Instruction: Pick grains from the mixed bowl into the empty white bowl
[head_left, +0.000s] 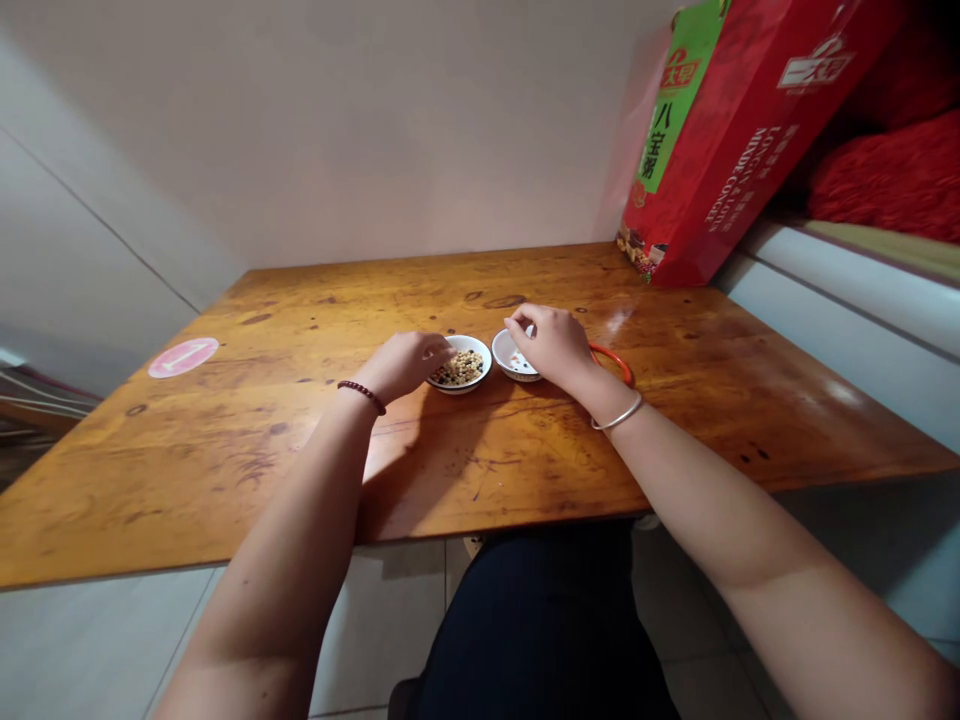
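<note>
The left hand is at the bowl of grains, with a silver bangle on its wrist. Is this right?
No: in the head view, the silver bangle is on the right wrist. The left hand is at the bowl of grains.

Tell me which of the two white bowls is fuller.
The left bowl, at the left hand: pale and dark grains heap across it. The right bowl, partly hidden by the right hand, shows only a few scattered bits.

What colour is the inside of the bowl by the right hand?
The bowl is white inside, seen in the head view.
</note>
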